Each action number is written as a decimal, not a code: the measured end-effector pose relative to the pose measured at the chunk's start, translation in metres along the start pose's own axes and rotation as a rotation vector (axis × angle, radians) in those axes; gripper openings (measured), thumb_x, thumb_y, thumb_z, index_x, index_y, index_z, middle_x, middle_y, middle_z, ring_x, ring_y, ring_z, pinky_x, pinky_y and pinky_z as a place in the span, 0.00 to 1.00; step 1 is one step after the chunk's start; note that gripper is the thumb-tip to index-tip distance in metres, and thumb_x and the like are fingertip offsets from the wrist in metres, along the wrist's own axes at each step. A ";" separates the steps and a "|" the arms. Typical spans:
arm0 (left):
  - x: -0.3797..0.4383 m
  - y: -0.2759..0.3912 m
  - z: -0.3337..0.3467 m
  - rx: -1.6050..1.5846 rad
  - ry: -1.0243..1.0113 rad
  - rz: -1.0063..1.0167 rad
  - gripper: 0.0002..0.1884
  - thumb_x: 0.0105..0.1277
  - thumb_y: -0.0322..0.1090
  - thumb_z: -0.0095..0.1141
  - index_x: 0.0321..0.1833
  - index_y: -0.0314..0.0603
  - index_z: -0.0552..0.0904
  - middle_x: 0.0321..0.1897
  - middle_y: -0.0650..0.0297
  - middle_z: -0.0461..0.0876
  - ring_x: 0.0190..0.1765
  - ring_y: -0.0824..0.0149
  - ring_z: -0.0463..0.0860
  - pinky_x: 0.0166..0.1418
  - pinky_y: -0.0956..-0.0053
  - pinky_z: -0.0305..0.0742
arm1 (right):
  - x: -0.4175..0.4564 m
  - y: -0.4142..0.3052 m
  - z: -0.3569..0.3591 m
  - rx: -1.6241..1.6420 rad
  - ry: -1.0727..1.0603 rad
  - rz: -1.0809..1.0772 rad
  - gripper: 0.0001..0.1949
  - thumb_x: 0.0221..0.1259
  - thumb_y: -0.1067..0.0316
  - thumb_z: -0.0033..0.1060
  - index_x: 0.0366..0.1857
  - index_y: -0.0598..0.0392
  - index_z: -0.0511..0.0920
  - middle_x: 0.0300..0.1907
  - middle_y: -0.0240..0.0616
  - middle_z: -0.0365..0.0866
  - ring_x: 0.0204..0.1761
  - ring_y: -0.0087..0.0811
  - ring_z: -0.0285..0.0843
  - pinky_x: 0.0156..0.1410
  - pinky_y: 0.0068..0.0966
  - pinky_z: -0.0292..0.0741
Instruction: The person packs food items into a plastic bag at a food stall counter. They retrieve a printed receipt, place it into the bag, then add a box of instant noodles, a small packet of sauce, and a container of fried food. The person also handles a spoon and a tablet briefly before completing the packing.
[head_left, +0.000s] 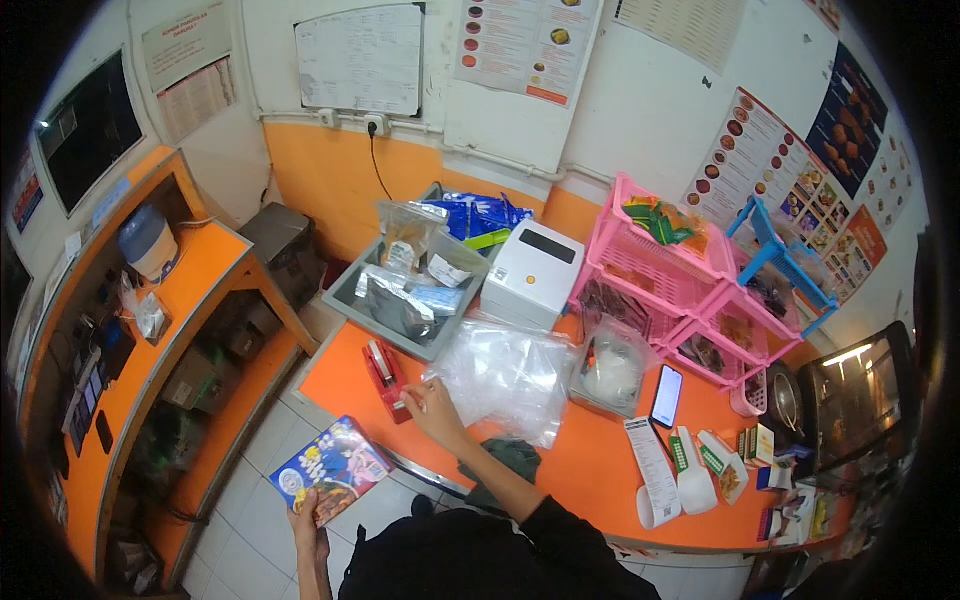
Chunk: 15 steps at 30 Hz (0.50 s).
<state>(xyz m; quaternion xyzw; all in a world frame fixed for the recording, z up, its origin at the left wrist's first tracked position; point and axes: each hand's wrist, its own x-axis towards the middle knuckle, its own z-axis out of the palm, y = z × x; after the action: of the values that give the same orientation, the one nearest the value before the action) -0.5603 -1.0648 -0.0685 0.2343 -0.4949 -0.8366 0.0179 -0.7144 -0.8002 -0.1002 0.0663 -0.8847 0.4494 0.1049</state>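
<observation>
My left hand (306, 517) grips the lower edge of a flat printed food box (330, 469), blue with a food picture, held over the floor beside the table. My right hand (429, 409) is at the near end of a red tape dispenser (388, 379) on the orange table, its fingers pinched at the cutting end, where a small pale piece shows, probably tape. Right of that hand lies a stack of clear plastic bags (517, 375). A dark green cloth-like item (501, 465) lies partly under my right forearm.
Behind stand a grey bin (337, 306) of packets, a white label printer (534, 274) and pink baskets (652, 277). To the right are a container (611, 375), a smartphone (667, 396), a paper receipt (654, 472) and small open cartons (694, 472). An orange shelf counter (217, 255) stands left.
</observation>
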 end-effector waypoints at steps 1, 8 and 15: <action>0.004 0.004 -0.012 -0.026 -0.010 -0.019 0.19 0.65 0.33 0.59 0.56 0.37 0.71 0.45 0.60 0.81 0.45 0.66 0.83 0.51 0.71 0.80 | 0.014 0.000 0.010 -0.193 0.082 0.042 0.16 0.61 0.53 0.60 0.43 0.54 0.83 0.40 0.49 0.78 0.44 0.44 0.77 0.52 0.39 0.71; 0.031 0.021 -0.040 -0.054 -0.032 0.002 0.18 0.68 0.46 0.56 0.52 0.39 0.74 0.41 0.61 0.82 0.42 0.68 0.84 0.42 0.74 0.82 | 0.036 0.004 0.034 -0.048 -0.026 0.280 0.14 0.56 0.54 0.65 0.30 0.55 0.83 0.30 0.43 0.82 0.34 0.40 0.81 0.39 0.34 0.74; 0.059 0.043 -0.017 -0.134 -0.111 -0.029 0.19 0.70 0.45 0.53 0.54 0.39 0.74 0.46 0.60 0.82 0.46 0.67 0.83 0.50 0.73 0.80 | -0.033 -0.012 0.012 0.244 0.071 0.335 0.13 0.61 0.59 0.62 0.28 0.59 0.80 0.28 0.41 0.83 0.31 0.33 0.81 0.38 0.29 0.74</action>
<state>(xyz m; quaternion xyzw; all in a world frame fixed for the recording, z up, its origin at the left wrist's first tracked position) -0.6149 -1.1157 -0.0614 0.1929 -0.4345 -0.8797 -0.0059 -0.6815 -0.8159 -0.1060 -0.0853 -0.8181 0.5664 0.0511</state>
